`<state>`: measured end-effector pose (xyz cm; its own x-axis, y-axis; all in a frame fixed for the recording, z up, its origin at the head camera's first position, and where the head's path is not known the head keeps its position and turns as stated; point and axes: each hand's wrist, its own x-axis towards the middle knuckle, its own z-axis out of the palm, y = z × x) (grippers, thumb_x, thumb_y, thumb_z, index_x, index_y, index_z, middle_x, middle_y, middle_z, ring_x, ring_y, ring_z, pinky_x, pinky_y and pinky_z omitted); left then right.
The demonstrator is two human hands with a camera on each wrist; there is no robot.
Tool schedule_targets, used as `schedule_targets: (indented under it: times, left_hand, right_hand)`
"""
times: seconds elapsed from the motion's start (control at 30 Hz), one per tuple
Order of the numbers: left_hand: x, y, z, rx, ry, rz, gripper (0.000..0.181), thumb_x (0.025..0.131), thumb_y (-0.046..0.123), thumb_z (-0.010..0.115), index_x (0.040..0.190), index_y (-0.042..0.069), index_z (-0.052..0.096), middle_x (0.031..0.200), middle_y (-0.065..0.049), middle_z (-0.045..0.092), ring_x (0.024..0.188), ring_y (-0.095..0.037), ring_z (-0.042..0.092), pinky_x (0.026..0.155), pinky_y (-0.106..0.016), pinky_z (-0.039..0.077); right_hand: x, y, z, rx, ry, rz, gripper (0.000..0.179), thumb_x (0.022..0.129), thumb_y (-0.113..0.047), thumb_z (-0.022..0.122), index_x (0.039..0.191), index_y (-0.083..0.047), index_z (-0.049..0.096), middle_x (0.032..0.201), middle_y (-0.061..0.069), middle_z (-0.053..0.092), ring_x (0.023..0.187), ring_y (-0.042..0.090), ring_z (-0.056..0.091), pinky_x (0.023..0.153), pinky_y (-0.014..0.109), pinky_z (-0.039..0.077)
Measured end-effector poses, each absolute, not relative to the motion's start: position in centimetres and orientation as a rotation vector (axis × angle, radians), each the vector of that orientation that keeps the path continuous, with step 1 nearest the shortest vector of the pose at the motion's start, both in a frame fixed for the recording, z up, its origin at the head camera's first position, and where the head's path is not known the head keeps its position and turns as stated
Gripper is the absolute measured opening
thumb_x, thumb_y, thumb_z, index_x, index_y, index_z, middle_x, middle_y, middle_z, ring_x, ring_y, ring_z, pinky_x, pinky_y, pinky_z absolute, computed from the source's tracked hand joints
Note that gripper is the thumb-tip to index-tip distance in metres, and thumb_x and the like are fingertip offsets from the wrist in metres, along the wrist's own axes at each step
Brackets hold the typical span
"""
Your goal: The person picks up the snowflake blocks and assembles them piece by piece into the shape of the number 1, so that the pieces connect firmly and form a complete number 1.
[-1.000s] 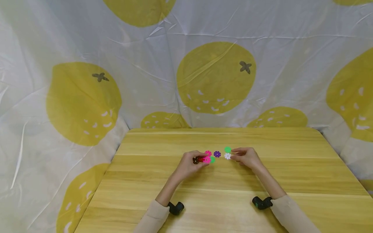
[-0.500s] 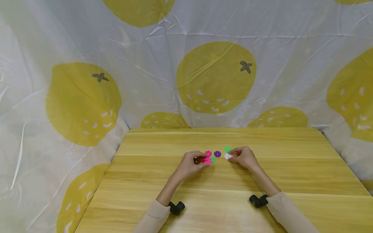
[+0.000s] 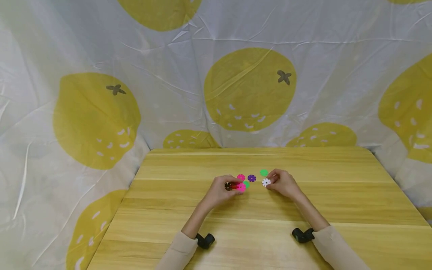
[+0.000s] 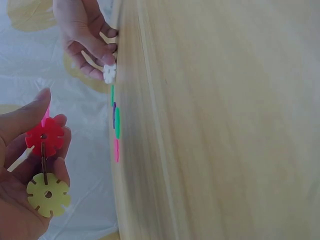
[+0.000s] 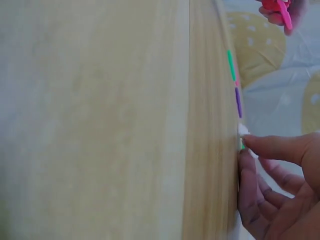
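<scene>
My left hand (image 3: 218,190) holds a short chain of slotted plastic snowflake discs above the table. In the left wrist view a yellow disc (image 4: 59,192), a brown disc (image 4: 43,159) seen edge-on and a red disc (image 4: 56,131) are joined. A pink disc (image 3: 241,187) forms the chain's right end, beside the thumb and fingers. My right hand (image 3: 286,183) pinches a white snowflake disc (image 3: 266,183) between thumb and fingertips. On the table between the hands lie a loose pink disc (image 3: 240,176), a purple disc (image 3: 251,178) and a green disc (image 3: 247,185).
Another green disc (image 3: 263,172) lies just behind the white one, close to the right fingertips. The wooden table (image 3: 256,243) ends at a lemon-print cloth (image 3: 182,93) behind and at the sides. A black wrist camera (image 3: 206,241) sticks out at the left sleeve, another (image 3: 302,235) at the right.
My right hand first closes in on the white disc, then draws it slightly right and toward me, away from the green disc. The left hand barely shifts with its chain.
</scene>
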<state>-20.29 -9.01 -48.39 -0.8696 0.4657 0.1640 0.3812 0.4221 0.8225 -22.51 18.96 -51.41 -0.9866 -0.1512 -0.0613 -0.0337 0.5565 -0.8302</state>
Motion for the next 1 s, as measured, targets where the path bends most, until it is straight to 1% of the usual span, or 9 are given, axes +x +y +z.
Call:
schedule_targets:
  times: [0.1,0.17,0.37,0.47,0.57,0.7,0.83,1.0]
  left_hand:
    - [-20.2,-9.0,-48.3,0.767,2.575,1.445,0.031,0.087,0.006,0.083,0.117,-0.001,0.077,0.105,-0.012,0.075,0.098,-0.024,0.072,0.078,-0.014,0.055]
    - [-20.2,-9.0,-48.2,0.772,2.576,1.445,0.032,0.087,0.006,0.083,0.117,-0.001,0.076,0.105,-0.012,0.075,0.097,-0.024,0.072,0.078,-0.014,0.056]
    - [-20.1,-9.2,-48.2,0.794,2.546,1.471,0.032,0.088,0.006,0.082,0.118,-0.002,0.076,0.106,-0.012,0.075,0.099,-0.026,0.071,0.078,-0.016,0.056]
    - [-20.0,-9.3,-48.4,0.786,2.532,1.472,0.033,0.087,0.006,0.083,0.119,-0.001,0.076,0.106,-0.012,0.075,0.099,-0.025,0.071,0.077,-0.016,0.057]
    - [-19.9,-9.3,-48.3,0.774,2.519,1.468,0.034,0.088,0.008,0.083,0.119,-0.001,0.076,0.108,-0.011,0.076,0.099,-0.022,0.072,0.078,-0.016,0.057]
    - [-20.0,-9.3,-48.1,0.787,2.506,1.476,0.033,0.089,0.009,0.082,0.12,-0.001,0.076,0.109,-0.01,0.077,0.099,-0.02,0.072,0.08,-0.017,0.058]
    - [-20.1,-9.2,-47.9,0.805,2.504,1.468,0.031,0.089,0.01,0.082,0.118,0.001,0.077,0.108,-0.01,0.077,0.093,-0.014,0.07,0.078,-0.018,0.058]
    - [-20.0,-9.2,-47.8,0.808,2.503,1.438,0.028,0.089,0.011,0.082,0.117,0.005,0.079,0.108,-0.009,0.077,0.084,-0.004,0.064,0.074,-0.018,0.057]
  right_hand:
    - [-22.5,19.1,-51.6,-0.194,2.572,-1.514,0.022,0.092,0.003,0.072,0.113,0.006,0.067,0.088,0.016,0.068,0.073,0.016,0.064,0.062,0.024,0.055]
    - [-22.3,19.2,-51.7,-0.201,2.492,-1.591,0.023,0.096,0.005,0.066,0.118,0.009,0.065,0.09,0.018,0.068,0.073,0.017,0.067,0.062,0.024,0.058]
    - [-21.6,19.6,-51.7,-0.171,2.277,-1.764,0.028,0.099,0.006,0.06,0.126,0.014,0.06,0.095,0.019,0.066,0.082,0.019,0.073,0.073,0.028,0.063]
    - [-21.0,19.7,-51.5,-0.187,2.173,-1.82,0.029,0.099,0.007,0.06,0.127,0.016,0.056,0.098,0.019,0.066,0.085,0.02,0.074,0.078,0.032,0.064]
    - [-20.4,19.6,-51.2,-0.27,2.106,-1.847,0.032,0.099,0.005,0.062,0.128,0.016,0.054,0.1,0.019,0.068,0.087,0.021,0.075,0.08,0.034,0.064]
    - [-19.5,18.8,-50.4,-0.405,2.096,-1.883,0.036,0.099,0.0,0.066,0.13,0.015,0.057,0.101,0.021,0.072,0.088,0.024,0.077,0.08,0.04,0.064]
    - [-18.8,17.6,-49.7,-0.452,2.095,-1.941,0.036,0.097,-0.001,0.069,0.13,0.012,0.061,0.103,0.023,0.073,0.091,0.028,0.078,0.084,0.048,0.062]
    - [-18.1,16.5,-49.6,-0.475,2.133,-1.942,0.034,0.097,-0.003,0.07,0.129,0.01,0.065,0.104,0.029,0.073,0.093,0.035,0.078,0.086,0.048,0.061]
